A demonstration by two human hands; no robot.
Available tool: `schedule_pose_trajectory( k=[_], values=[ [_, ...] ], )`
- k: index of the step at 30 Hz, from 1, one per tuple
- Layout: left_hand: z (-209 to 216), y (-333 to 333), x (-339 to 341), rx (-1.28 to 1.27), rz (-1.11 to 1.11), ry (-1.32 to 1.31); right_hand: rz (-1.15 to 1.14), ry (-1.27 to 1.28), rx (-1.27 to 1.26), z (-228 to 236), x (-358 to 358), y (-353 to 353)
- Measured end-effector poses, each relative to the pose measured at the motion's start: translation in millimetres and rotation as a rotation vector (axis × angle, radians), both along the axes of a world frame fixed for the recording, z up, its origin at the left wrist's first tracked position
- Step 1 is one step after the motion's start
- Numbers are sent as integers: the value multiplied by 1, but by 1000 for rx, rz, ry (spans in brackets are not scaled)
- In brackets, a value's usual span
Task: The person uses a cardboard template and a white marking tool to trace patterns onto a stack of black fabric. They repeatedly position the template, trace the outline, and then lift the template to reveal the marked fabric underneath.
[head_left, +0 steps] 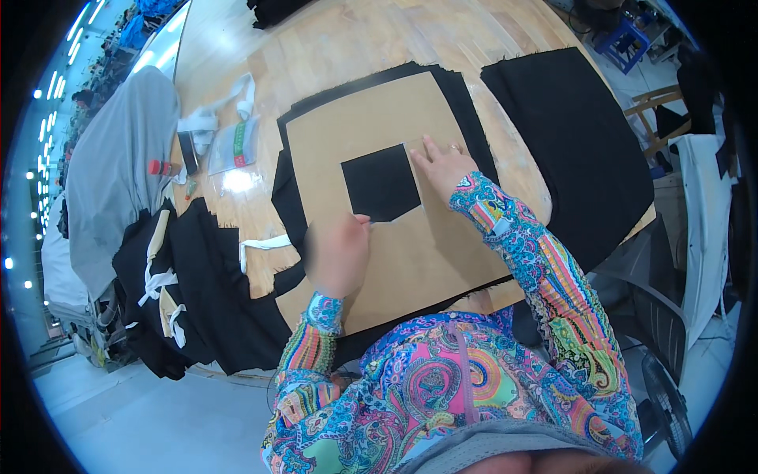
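A large tan cardboard template (466,229) lies on stacked black fabric (474,134), whose frayed edges stick out around it. In its middle is a black pocket-shaped area (382,182) with a shallow point at the bottom; whether it is an opening or a piece on top is hard to tell. My left hand (341,254) is closed at the lower left corner of that shape, fingertips pinched; anything small in them is hidden. To the right of the shape my right hand (444,166) rests on the cardboard with its fingers spread.
Another black fabric stack (572,134) lies at the right of the wooden table (339,35). On the left are a clear plastic packet (234,144), white strips (237,91), a red-capped item (163,167) and black pieces (217,276) with white ties. Grey cloth (122,146) drapes beyond.
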State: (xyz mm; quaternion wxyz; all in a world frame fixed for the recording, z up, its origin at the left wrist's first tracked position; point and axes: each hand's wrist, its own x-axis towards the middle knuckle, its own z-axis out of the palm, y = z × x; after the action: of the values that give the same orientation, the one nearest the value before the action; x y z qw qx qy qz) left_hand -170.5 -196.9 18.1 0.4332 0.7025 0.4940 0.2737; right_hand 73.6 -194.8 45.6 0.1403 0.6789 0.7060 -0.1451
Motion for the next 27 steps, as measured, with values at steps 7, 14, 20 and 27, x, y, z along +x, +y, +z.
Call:
schedule_pose_trajectory(
  k=[7, 14, 20, 27],
  values=[
    [6, -8, 19, 81, -45, 46, -11, 5, -2, 1, 1, -1],
    [9, -7, 23, 169, -73, 84, -2, -6, 9, -1, -1, 0],
    [4, -4, 15, 160, -32, 138, -10, 10, -11, 0, 0, 1],
    [-1, 11, -18, 167, 93, 191, -10, -10, -8, 3, -1, -1]
  ],
)
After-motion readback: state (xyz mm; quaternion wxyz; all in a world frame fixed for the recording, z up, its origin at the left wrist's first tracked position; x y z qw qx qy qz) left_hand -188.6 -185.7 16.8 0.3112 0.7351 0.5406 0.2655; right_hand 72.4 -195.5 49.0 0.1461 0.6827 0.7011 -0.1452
